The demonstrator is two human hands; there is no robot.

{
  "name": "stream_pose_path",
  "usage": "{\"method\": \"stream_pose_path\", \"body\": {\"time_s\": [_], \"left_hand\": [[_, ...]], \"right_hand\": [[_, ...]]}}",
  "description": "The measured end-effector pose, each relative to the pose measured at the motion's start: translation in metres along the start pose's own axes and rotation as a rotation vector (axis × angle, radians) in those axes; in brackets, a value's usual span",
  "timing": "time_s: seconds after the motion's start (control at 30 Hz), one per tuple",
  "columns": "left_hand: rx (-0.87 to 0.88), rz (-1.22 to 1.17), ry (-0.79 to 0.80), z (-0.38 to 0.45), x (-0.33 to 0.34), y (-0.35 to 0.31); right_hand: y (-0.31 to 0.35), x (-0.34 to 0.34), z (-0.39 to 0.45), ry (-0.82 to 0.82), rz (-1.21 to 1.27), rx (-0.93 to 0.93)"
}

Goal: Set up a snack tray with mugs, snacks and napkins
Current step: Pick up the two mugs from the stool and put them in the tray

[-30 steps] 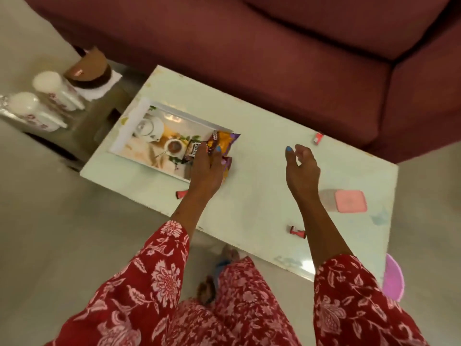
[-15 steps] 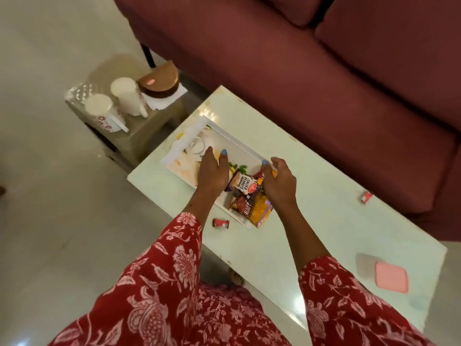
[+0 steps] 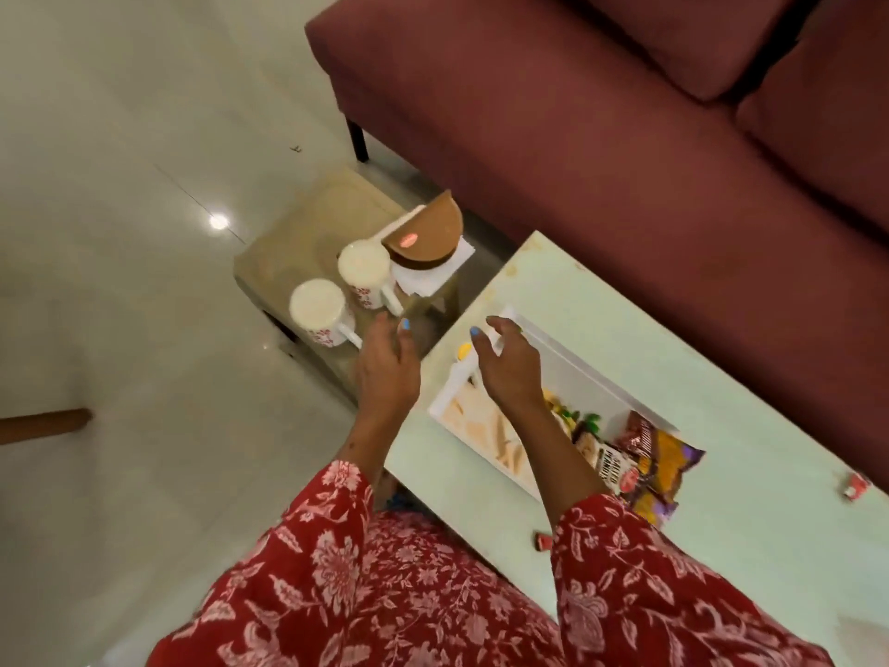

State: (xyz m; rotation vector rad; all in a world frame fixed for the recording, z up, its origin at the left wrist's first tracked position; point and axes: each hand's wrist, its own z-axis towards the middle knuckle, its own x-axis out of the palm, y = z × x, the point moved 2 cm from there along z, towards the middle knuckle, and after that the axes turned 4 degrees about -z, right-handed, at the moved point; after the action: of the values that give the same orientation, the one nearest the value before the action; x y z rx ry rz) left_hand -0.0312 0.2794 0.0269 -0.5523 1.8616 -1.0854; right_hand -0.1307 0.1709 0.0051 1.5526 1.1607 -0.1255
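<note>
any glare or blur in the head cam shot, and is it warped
Head view: a small bright glare spot sits on the glossy floor; both hands, left hand and right hand, look slightly soft with motion blur; wide-angle distortion tilts the table and sofa; lighting is dim and warm.

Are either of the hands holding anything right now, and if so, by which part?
Nothing is held. The left hand reaches open toward the near mug; the right hand hangs open over the tray.

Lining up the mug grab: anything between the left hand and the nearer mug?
Head view: nothing. The left hand is open, fingertips just short of the nearer mug handle; only bare stool top between.
</note>
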Motion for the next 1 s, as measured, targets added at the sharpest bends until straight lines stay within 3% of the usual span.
{"method": "stream_pose_path", "body": {"time_s": [0.17, 0.4, 0.6, 1.0], "left_hand": [[0.102, 0.215, -0.149, 0.049, -0.034, 0.011], [-0.066, 0.659, 0.227, 0.11, -0.055, 0.049], [-0.175, 0.583, 0.38, 0.133, -0.062, 0.07], [-0.106, 0.514, 0.318, 0.143, -0.068, 0.071]], "right_hand": [[0.055, 0.048, 0.044, 0.122, -0.094, -0.063], [0.106, 0.095, 0.096, 0.292, -0.456, -0.303], [0.119, 0.125, 0.118, 0.375, -0.708, -0.383], [0.126, 0.13, 0.133, 0.325, -0.707, -0.374]]}}
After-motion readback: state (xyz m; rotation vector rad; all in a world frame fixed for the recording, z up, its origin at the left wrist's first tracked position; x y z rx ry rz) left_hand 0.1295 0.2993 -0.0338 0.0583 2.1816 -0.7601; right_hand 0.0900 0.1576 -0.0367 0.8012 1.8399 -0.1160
